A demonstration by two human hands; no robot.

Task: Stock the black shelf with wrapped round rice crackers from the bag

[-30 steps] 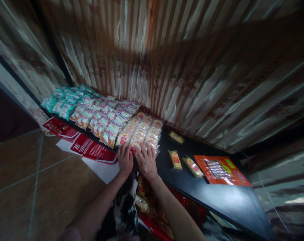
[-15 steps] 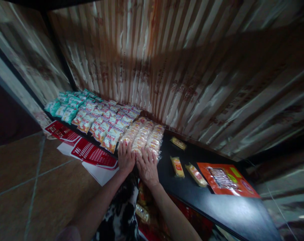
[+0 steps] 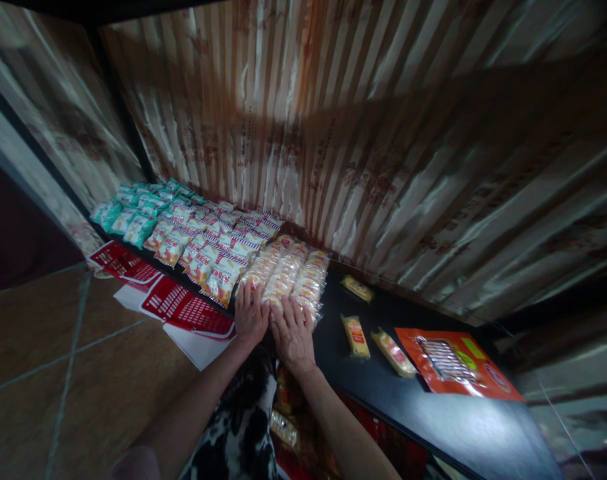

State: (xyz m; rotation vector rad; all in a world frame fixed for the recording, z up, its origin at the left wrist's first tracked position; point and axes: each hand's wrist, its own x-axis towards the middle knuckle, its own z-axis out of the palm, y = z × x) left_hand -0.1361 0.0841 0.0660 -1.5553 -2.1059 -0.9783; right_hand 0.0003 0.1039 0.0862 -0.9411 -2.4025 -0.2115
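Three rows of clear-wrapped pale snacks [image 3: 285,273] lie side by side on a black shelf [image 3: 408,407]. My left hand [image 3: 251,317] rests on the front end of the left row, fingers stretched out. Beside it, my right hand [image 3: 292,337] lies flat across the front of the middle and right rows with its fingers apart. Neither hand is closed round a pack. Left of these rows, white snack bags with striped tops [image 3: 211,250] stand in lines, touching the wrapped snacks.
Teal bags [image 3: 141,210] fill the shelf's left end. To the right lie small yellow packs [image 3: 356,337] and a flat orange package [image 3: 456,363]. Red baskets [image 3: 186,307] stand on the tiled floor below. More packs [image 3: 283,430] lie under the shelf edge. Pleated curtain hangs behind.
Both hands stay in the same place on the front of the wrapped rows. The view has shifted very slightly; nothing on the shelf has visibly moved.
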